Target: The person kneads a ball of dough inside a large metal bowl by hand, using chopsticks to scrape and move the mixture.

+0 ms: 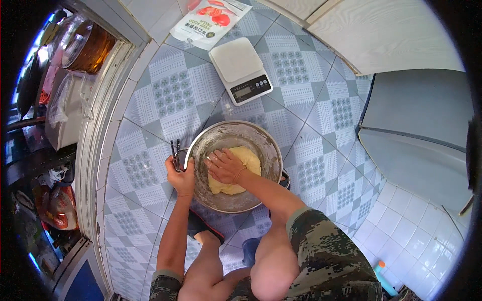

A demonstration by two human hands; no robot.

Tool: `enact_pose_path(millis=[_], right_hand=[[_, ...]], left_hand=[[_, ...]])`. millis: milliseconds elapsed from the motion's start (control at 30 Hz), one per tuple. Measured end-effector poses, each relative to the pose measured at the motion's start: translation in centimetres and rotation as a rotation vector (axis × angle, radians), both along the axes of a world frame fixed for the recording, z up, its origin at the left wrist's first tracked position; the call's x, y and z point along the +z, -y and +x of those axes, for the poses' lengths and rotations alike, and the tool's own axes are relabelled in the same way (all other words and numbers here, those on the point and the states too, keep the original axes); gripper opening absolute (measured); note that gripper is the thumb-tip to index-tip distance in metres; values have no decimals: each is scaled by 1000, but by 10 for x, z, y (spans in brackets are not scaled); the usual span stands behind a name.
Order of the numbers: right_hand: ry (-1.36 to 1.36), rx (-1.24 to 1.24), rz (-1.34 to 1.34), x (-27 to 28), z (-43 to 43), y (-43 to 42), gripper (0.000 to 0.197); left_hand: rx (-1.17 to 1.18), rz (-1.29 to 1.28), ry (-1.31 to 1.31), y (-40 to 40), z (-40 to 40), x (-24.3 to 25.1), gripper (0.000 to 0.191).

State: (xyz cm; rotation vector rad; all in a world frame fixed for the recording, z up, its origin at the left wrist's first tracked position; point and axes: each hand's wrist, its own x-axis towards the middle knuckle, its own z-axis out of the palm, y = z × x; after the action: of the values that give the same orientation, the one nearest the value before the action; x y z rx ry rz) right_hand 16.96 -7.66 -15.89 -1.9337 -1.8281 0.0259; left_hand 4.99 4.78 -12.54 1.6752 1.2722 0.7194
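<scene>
A round metal basin stands on the tiled floor in front of me, its inner wall smeared with flour and dough. A pale yellow lump of dough lies in it. My right hand rests flat on the dough's upper left part, fingers slightly spread, with bits of dough on them. My left hand grips the basin's left rim, thumb over the edge, and also holds a pair of dark chopsticks that point upward beside the rim.
Beyond the basin lies a white digital kitchen scale, with a printed plastic food bag behind it. Shelving at left holds a jar of amber liquid. A grey cabinet stands at right. My slippered feet flank the basin's near side.
</scene>
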Motion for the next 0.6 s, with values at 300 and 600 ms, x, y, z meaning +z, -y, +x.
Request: enact_pose_path(millis=[300, 600], right_hand=[[-1459, -589, 16, 25, 60, -57, 33], [-448, 152, -734, 28, 18, -96, 31]], left_hand=[[-369, 139, -274, -64, 47, 25, 45], [0, 230, -310, -3, -12, 5, 33]])
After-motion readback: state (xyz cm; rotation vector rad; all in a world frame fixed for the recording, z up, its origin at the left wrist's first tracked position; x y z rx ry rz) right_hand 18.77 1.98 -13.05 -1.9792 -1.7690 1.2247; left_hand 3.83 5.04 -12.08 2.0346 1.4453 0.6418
